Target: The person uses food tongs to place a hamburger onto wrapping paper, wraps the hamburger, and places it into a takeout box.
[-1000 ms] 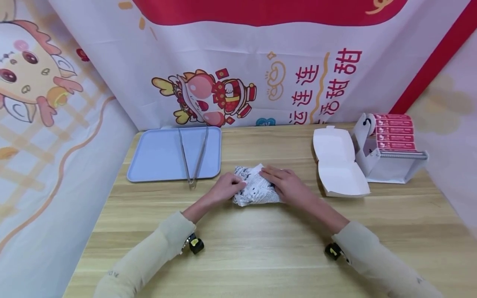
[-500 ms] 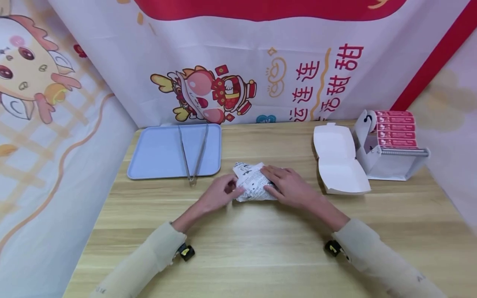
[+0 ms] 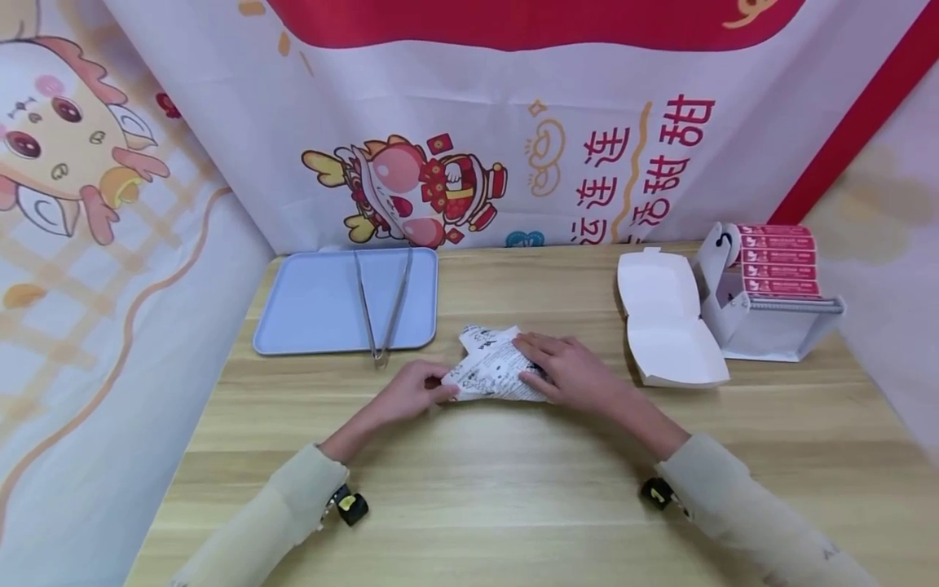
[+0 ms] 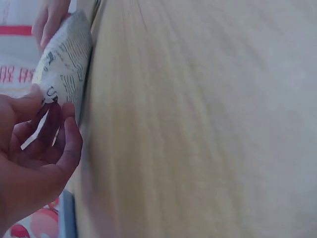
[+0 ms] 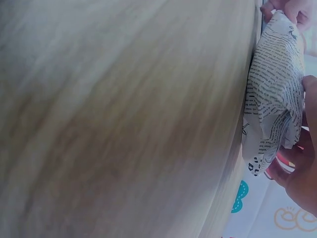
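A flattish bundle in newsprint-patterned wrapping paper (image 3: 499,371) lies mid-table; its contents are hidden. At its left end my left hand (image 3: 411,393) pinches a pointed flap of the paper between thumb and fingertips, as the left wrist view also shows with the flap (image 4: 52,91) at the thumb. Another paper corner (image 3: 478,337) sticks out at the back left. My right hand (image 3: 568,371) holds the bundle's right part, thumb toward the front and fingers over the far side. In the right wrist view the printed paper (image 5: 275,84) narrows toward the left hand (image 5: 297,10).
Back left, a blue tray (image 3: 315,302) carries metal tongs (image 3: 377,338) that overhang its front edge. Right of the bundle stands a hinged white takeaway box (image 3: 671,326), lid up. Beside it is a label dispenser (image 3: 770,310) with a red roll. A printed cloth (image 3: 477,106) hangs behind.
My left hand has drawn back leftward and toward the front, pulling a paper flap out to a point at the left end. The right hand stays on the bundle, its thumb now spread lower.
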Demonstrator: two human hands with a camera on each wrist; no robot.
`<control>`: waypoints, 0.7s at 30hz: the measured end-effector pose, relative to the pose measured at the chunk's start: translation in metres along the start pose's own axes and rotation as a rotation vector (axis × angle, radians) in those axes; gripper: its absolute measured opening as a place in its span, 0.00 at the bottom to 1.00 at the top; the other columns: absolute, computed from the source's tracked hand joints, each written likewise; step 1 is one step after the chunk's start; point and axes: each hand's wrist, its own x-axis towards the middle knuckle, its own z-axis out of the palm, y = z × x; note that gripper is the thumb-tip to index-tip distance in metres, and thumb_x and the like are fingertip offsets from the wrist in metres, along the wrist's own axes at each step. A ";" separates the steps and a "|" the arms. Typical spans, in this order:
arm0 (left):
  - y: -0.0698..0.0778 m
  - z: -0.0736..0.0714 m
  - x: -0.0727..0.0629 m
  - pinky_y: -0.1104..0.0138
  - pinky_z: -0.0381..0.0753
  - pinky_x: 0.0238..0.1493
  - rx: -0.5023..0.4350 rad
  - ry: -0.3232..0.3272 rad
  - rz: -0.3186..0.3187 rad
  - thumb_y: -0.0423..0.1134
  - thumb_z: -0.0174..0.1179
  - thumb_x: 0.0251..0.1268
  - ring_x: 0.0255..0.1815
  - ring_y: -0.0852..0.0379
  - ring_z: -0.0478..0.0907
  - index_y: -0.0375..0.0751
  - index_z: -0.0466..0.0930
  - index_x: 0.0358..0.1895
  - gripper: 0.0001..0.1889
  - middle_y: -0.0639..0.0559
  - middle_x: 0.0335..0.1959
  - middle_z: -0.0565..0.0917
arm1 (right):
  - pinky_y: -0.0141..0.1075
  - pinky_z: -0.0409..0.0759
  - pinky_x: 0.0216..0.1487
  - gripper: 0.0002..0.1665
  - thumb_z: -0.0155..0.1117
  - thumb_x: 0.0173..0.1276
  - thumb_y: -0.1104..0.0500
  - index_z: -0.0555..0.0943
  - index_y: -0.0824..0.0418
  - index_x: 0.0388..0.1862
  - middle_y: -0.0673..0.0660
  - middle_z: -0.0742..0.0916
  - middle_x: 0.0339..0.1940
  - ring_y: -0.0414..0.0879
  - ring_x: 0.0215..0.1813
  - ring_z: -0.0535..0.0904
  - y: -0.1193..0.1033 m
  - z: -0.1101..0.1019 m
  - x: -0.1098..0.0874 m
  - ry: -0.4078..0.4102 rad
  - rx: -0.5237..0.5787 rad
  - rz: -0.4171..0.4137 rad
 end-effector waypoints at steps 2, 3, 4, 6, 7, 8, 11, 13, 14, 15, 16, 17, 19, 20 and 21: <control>-0.004 -0.002 -0.001 0.73 0.73 0.27 -0.022 -0.016 -0.023 0.38 0.60 0.71 0.23 0.64 0.70 0.40 0.82 0.28 0.11 0.49 0.23 0.81 | 0.57 0.74 0.68 0.38 0.52 0.76 0.39 0.65 0.58 0.76 0.62 0.74 0.74 0.57 0.72 0.72 -0.001 0.000 0.000 -0.007 -0.005 -0.004; -0.006 -0.002 -0.001 0.72 0.73 0.26 -0.024 -0.019 -0.033 0.39 0.58 0.72 0.22 0.64 0.70 0.39 0.81 0.27 0.13 0.49 0.22 0.81 | 0.57 0.74 0.68 0.38 0.52 0.76 0.39 0.65 0.58 0.76 0.62 0.74 0.74 0.57 0.72 0.72 -0.002 0.000 0.000 -0.009 -0.007 -0.005; -0.007 -0.003 -0.002 0.72 0.73 0.26 -0.024 -0.017 -0.046 0.40 0.57 0.73 0.21 0.63 0.70 0.39 0.80 0.25 0.15 0.48 0.21 0.80 | 0.57 0.74 0.68 0.38 0.51 0.76 0.38 0.65 0.57 0.77 0.61 0.74 0.74 0.56 0.72 0.72 -0.003 0.001 0.000 -0.012 -0.011 -0.002; -0.006 -0.004 -0.003 0.71 0.74 0.26 -0.013 0.007 -0.079 0.42 0.57 0.73 0.21 0.63 0.71 0.39 0.79 0.25 0.16 0.48 0.22 0.80 | 0.56 0.74 0.68 0.38 0.50 0.76 0.38 0.65 0.57 0.77 0.60 0.74 0.74 0.56 0.72 0.72 -0.004 0.001 0.000 -0.017 -0.011 0.012; -0.004 -0.004 -0.005 0.71 0.75 0.26 0.002 0.036 -0.098 0.42 0.58 0.73 0.22 0.62 0.72 0.39 0.79 0.25 0.15 0.48 0.23 0.81 | 0.56 0.74 0.68 0.38 0.50 0.76 0.38 0.65 0.57 0.77 0.60 0.74 0.74 0.56 0.72 0.72 -0.006 0.001 0.000 -0.020 -0.005 0.021; -0.001 -0.004 -0.008 0.71 0.77 0.28 0.028 0.082 -0.108 0.41 0.59 0.72 0.24 0.61 0.74 0.39 0.79 0.27 0.14 0.49 0.27 0.82 | 0.56 0.74 0.68 0.38 0.50 0.76 0.38 0.65 0.57 0.76 0.60 0.74 0.74 0.56 0.72 0.72 -0.008 0.002 0.000 -0.019 0.001 0.028; 0.025 -0.001 -0.015 0.68 0.82 0.39 0.215 0.255 -0.032 0.36 0.62 0.67 0.36 0.56 0.77 0.39 0.80 0.36 0.04 0.47 0.39 0.81 | 0.55 0.76 0.66 0.38 0.50 0.76 0.37 0.67 0.57 0.76 0.60 0.76 0.73 0.55 0.72 0.73 -0.015 0.002 0.000 -0.008 0.012 0.054; 0.051 0.005 -0.015 0.64 0.84 0.49 0.370 0.315 0.017 0.35 0.62 0.67 0.47 0.52 0.78 0.38 0.79 0.44 0.07 0.45 0.47 0.80 | 0.55 0.77 0.65 0.37 0.51 0.76 0.39 0.68 0.59 0.74 0.61 0.77 0.72 0.56 0.70 0.75 -0.020 0.001 0.000 0.018 0.038 0.069; 0.063 0.010 -0.012 0.62 0.83 0.53 0.462 0.319 0.044 0.36 0.62 0.68 0.52 0.50 0.76 0.36 0.78 0.49 0.11 0.44 0.51 0.79 | 0.54 0.77 0.65 0.36 0.51 0.77 0.40 0.69 0.60 0.74 0.62 0.77 0.71 0.56 0.69 0.75 -0.022 0.001 0.001 0.029 0.049 0.078; 0.074 0.015 -0.007 0.60 0.82 0.55 0.552 0.303 0.066 0.40 0.60 0.69 0.55 0.48 0.75 0.35 0.77 0.52 0.14 0.43 0.53 0.78 | 0.54 0.77 0.65 0.35 0.51 0.77 0.41 0.69 0.61 0.74 0.62 0.77 0.71 0.57 0.69 0.76 -0.023 0.001 0.002 0.040 0.068 0.087; 0.082 0.021 -0.001 0.58 0.81 0.57 0.622 0.262 0.074 0.43 0.58 0.72 0.57 0.47 0.74 0.35 0.76 0.56 0.18 0.42 0.55 0.78 | 0.53 0.77 0.66 0.34 0.52 0.78 0.43 0.70 0.62 0.73 0.63 0.77 0.70 0.58 0.68 0.76 -0.024 0.000 0.002 0.050 0.093 0.100; 0.087 0.027 0.006 0.57 0.80 0.59 0.681 0.208 0.068 0.48 0.56 0.73 0.59 0.46 0.73 0.34 0.74 0.60 0.23 0.40 0.56 0.77 | 0.53 0.77 0.66 0.32 0.52 0.78 0.46 0.70 0.63 0.72 0.64 0.77 0.70 0.59 0.68 0.76 -0.024 -0.001 0.003 0.058 0.124 0.109; 0.088 0.037 0.020 0.56 0.80 0.58 0.790 0.128 0.056 0.58 0.52 0.73 0.60 0.43 0.73 0.33 0.70 0.65 0.32 0.38 0.59 0.76 | 0.52 0.76 0.67 0.28 0.54 0.78 0.52 0.71 0.65 0.71 0.66 0.78 0.69 0.60 0.68 0.76 -0.025 -0.003 0.003 0.056 0.176 0.114; 0.086 0.040 0.026 0.55 0.79 0.60 0.825 0.098 0.045 0.60 0.51 0.73 0.61 0.42 0.72 0.33 0.67 0.68 0.35 0.37 0.61 0.74 | 0.52 0.76 0.68 0.27 0.54 0.78 0.56 0.71 0.66 0.70 0.66 0.78 0.68 0.60 0.68 0.76 -0.024 -0.004 0.002 0.052 0.197 0.110; 0.083 0.042 0.030 0.55 0.78 0.62 0.841 0.073 0.029 0.62 0.50 0.73 0.63 0.42 0.71 0.33 0.65 0.70 0.37 0.36 0.63 0.73 | 0.51 0.76 0.68 0.26 0.55 0.77 0.58 0.72 0.67 0.70 0.67 0.79 0.68 0.61 0.68 0.76 -0.024 -0.005 0.002 0.049 0.219 0.102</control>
